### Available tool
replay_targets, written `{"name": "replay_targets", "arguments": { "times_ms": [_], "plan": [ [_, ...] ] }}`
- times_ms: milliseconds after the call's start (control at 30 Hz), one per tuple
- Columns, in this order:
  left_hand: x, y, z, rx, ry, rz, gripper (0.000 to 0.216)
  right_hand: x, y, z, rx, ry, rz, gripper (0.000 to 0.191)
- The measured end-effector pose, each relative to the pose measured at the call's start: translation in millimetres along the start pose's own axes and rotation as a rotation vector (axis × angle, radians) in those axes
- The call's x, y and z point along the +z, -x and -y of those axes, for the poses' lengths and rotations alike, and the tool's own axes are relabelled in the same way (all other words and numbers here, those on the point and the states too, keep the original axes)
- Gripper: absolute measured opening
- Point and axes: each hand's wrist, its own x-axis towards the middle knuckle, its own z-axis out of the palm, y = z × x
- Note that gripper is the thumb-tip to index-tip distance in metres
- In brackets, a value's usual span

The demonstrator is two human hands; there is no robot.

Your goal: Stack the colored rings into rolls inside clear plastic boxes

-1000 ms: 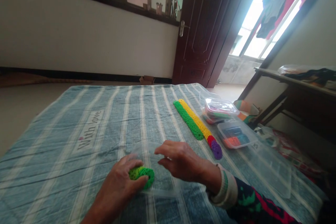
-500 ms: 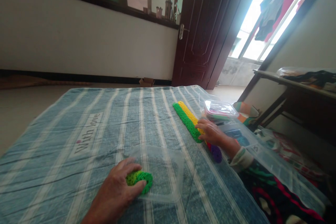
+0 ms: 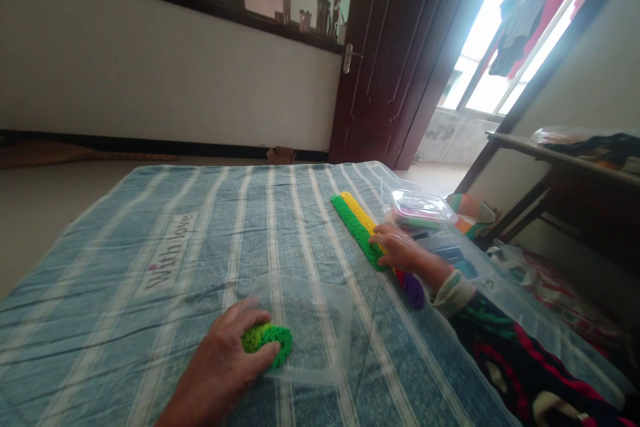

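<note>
My left hand [image 3: 225, 360] is closed around a short stack of green discs [image 3: 270, 340], holding it inside a clear plastic tray [image 3: 320, 327] on the striped blue cloth [image 3: 150, 280]. Further right, my right hand [image 3: 397, 248] rests with curled fingers on the near end of a long green row of discs [image 3: 355, 227]. A yellow row [image 3: 357, 211] lies beside it, ending in red and purple discs [image 3: 414, 290] near my wrist. Whether the right fingers grip any discs is hidden.
Clear lidded boxes [image 3: 424, 207] with coloured pieces stand at the cloth's right edge, and a flat clear lid [image 3: 505, 293] lies beside my right sleeve. A dark door [image 3: 390, 60] and white wall are behind. A wooden bench [image 3: 560, 167] stands at the right.
My right hand left the tray and reached right to the long green row, where it has stayed for the last half second. My left hand keeps its hold on the green stack.
</note>
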Motion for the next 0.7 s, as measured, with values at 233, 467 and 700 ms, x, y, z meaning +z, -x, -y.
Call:
{"name": "replay_targets", "arguments": {
  "times_ms": [233, 467, 700],
  "plan": [
    [-0.7, -0.4, -2.2, 0.0, 0.011, 0.007, 0.031, -1.4, 3.7, 2.1, -0.009, 0.01, -0.006, 0.029],
    [-2.3, -0.2, -3.9, -0.001, 0.019, 0.004, 0.03, -1.4, 4.9, 5.0, -0.017, 0.017, -0.004, 0.028],
    [-1.3, 0.0, -3.0, 0.007, 0.017, 0.0, 0.03, -3.0, 5.1, 5.6, -0.008, 0.027, -0.006, 0.033]
  ]
}}
